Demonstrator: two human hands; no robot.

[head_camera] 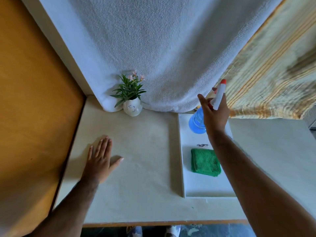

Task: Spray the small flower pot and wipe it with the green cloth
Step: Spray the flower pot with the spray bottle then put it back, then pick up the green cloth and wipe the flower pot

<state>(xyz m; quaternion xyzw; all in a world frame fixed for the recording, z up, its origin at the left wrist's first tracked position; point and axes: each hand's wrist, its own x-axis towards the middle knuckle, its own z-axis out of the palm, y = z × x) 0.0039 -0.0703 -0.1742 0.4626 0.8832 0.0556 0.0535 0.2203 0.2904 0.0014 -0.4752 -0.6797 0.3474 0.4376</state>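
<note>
Right hand gripping blue spray bottle above tray; left hand flat, fingers spread, on table

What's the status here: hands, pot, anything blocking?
Right hand gripping spray bottle over white tray; left hand flat on table. Flower pot untouched at back. Green cloth folded on tray. Path clear.

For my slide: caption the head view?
Right hand grips spray bottle; flower pot, green cloth untouched.

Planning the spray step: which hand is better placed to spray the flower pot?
Right. The right hand already grips the spray bottle above the white tray. The left hand lies flat and empty on the table, nearer the flower pot.
</note>
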